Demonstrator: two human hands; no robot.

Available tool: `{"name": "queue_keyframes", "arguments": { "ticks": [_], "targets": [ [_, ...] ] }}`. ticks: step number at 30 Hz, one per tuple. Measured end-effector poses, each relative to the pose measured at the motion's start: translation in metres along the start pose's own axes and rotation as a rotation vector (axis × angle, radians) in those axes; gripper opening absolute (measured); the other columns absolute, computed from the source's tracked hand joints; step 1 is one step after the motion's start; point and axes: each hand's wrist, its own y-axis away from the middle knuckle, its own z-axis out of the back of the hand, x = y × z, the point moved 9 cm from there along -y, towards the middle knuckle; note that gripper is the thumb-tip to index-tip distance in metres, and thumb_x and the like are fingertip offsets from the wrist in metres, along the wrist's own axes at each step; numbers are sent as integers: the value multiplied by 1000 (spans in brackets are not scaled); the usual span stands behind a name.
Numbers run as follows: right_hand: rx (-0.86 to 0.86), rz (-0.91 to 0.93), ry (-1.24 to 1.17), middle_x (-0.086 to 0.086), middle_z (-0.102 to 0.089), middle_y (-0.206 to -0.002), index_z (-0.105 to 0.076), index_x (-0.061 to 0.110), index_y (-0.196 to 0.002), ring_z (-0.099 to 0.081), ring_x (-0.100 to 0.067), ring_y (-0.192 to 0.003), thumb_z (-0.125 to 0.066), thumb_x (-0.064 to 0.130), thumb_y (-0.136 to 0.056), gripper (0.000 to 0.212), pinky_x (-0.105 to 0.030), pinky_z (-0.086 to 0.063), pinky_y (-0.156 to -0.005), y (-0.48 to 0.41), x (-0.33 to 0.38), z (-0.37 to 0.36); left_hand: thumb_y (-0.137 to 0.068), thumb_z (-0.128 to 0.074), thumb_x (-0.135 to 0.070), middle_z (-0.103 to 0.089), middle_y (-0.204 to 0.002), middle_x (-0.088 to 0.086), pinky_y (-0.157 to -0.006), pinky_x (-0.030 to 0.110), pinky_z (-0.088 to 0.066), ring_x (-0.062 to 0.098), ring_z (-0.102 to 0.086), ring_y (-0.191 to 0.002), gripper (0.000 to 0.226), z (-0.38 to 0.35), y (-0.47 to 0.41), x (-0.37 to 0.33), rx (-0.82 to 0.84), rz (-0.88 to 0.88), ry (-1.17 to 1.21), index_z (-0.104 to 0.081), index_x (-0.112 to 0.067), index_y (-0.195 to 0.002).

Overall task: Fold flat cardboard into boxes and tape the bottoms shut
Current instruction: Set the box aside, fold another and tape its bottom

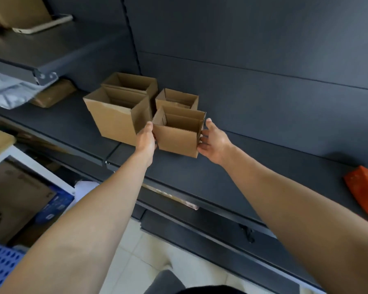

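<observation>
1. Leftmost, a blue perforated crate (0, 266) is seen at the lower corner.
2. Two large open-topped boxes are set on the dark shelf (263, 166): a front large box (115, 122) and a rear large box (132, 82) touching it behind.
3. The left hand (146, 140) is laid flat against the left wall of the small box (176, 137), thumb straight up along the corner; its fingers are largely hidden.
4. The small box is held upright between both hands, open top up, just beside the front large box and in front of a second small box (176, 98). Whether it rests on the shelf cannot be told.
5. The right hand (214, 143) is curled, fingertips pressed on the box's right wall.
6. An orange tape dispenser (363, 192) is laid well apart at the right.
</observation>
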Motion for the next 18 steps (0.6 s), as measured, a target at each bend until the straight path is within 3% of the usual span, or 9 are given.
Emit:
{"name": "queue_keyframes", "arguments": {
  "ticks": [6,11,13,15,18],
  "targets": [
    [-60,32,-69,-6,-58,-133,-51,11,-135,-58,-18,-112,-48,49,-95,55,-37,-46,-104,-27,-16,-40,-100,-33,-49,-50,-133,8,-106,40,-40,26,-50,-121,54,21,-48,-3,93,24,-203,-40,-13,-139],
    [-25,49,-72,4,-56,-131,-48,13,-135,-54,-17,-119,-44,42,-99,46,-35,-34,-113,-26,-22,-53,-100,-36,-45,-40,-147,8,-113,44,-31,25,-40,-133,55,24,-54,-5,169,9,-335,-32,-16,-146],
    [-123,94,179,5,-57,-118,-50,20,-130,-54,-19,-111,-46,39,-99,36,-33,-32,-111,-13,-13,-49,-102,-37,-36,-42,-146,8,-112,40,-32,26,-43,-131,49,25,-44,-13,179,-62,-444,-34,-13,-144],
    [-211,184,485,-1,-53,-134,-45,14,-139,-49,-22,-123,-49,33,-99,44,-30,-34,-103,4,5,-46,-102,-39,-28,-46,-142,8,-102,31,-36,25,-46,-127,42,32,-35,-24,145,-159,-583,-40,-11,-140],
    [-160,359,895,-6,-47,-143,-42,13,-142,-48,-23,-127,-53,26,-97,48,-26,-39,-94,30,36,-65,-100,-44,-24,-52,-135,5,-86,24,-39,20,-52,-119,34,32,-4,-58,133,-371,-767,-48,-13,-132]
  ]
}}
